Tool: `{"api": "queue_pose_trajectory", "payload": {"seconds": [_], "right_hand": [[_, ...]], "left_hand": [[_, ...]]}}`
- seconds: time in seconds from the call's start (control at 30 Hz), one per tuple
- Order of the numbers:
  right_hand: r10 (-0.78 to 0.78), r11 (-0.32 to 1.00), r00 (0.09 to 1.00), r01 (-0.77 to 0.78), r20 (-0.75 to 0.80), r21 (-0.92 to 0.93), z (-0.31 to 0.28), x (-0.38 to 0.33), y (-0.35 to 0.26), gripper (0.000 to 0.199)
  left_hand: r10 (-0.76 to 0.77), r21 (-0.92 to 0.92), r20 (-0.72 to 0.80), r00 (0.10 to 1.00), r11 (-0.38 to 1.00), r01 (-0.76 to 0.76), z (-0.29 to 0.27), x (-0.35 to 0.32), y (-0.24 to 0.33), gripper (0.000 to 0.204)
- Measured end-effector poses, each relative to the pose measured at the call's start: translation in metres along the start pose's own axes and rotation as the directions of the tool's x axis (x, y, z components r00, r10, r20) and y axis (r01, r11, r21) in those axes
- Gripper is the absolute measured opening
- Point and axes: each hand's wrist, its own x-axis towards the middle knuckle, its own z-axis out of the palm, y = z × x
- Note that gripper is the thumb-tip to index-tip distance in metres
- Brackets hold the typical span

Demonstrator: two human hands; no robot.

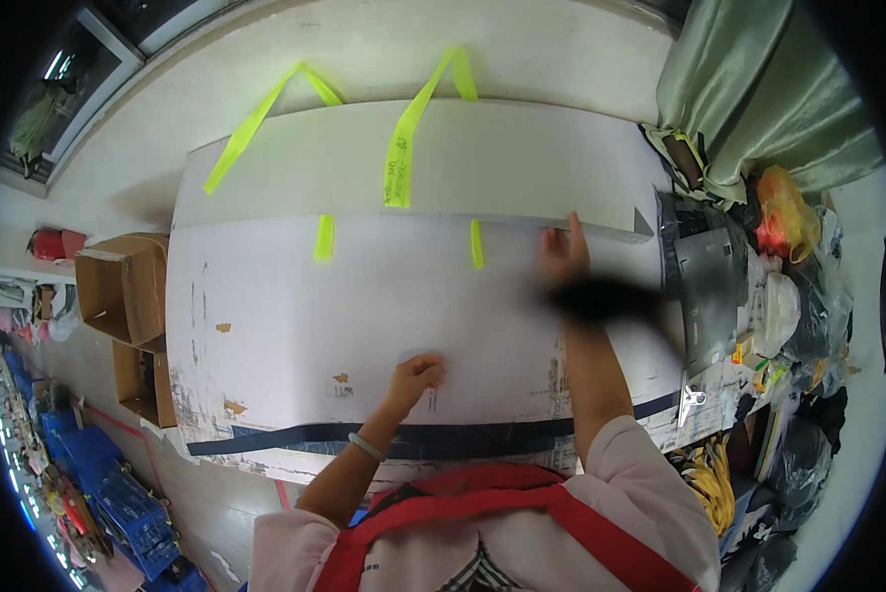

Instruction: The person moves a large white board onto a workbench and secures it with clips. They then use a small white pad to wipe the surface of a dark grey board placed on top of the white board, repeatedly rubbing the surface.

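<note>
My right hand [565,255] is open, its fingers stretched toward the grey edge of a long white panel [532,158]. A dark, motion-blurred shape [611,298] covers part of the right wrist; its kind cannot be told. Lower down, above the white work surface [265,335], my left hand [418,381] is closed with the fingers curled, and nothing shows in them. Two folded neon-yellow straps, a left one [251,133] and a right one [400,158] with handwriting, lie over the panel. Short yellow strips, one left [324,238] and one right [477,244], sit just below its edge.
A dark band [443,438] runs along the near edge, with a metal clip [692,400] at its right end. Cardboard boxes [122,286] stand at the left. Dark sheets [709,286], plastic bags [786,212] and a green curtain [759,89] crowd the right side.
</note>
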Motion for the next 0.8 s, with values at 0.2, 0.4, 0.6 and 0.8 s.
{"api": "queue_pose_trajectory", "payload": {"seconds": [0.2, 0.4, 0.6, 0.8], "right_hand": [[-0.095, 0.974, 0.995, 0.1, 0.031, -0.203, 0.008, 0.005, 0.007, 0.055], [-0.265, 0.78, 0.928, 0.366, 0.261, -0.507, 0.003, -0.005, 0.011, 0.066], [-0.189, 0.947, 0.958, 0.236, 0.216, -0.219, 0.008, -0.008, 0.011, 0.06], [-0.145, 0.964, 0.988, 0.128, 0.056, 0.231, 0.02, -0.022, 0.027, 0.056]], "left_hand": [[-0.056, -0.037, 0.115, 0.992, 0.998, 0.06, 0.012, 0.027, 0.029, 0.029], [0.022, -0.351, 0.202, 0.979, 0.935, 0.052, 0.004, 0.072, 0.089, 0.037], [0.15, -0.545, 0.198, 0.969, 0.838, -0.018, 0.004, 0.124, 0.127, 0.051], [0.137, -0.605, 0.275, 0.952, 0.794, 0.06, 0.033, 0.138, 0.13, 0.06]]}}
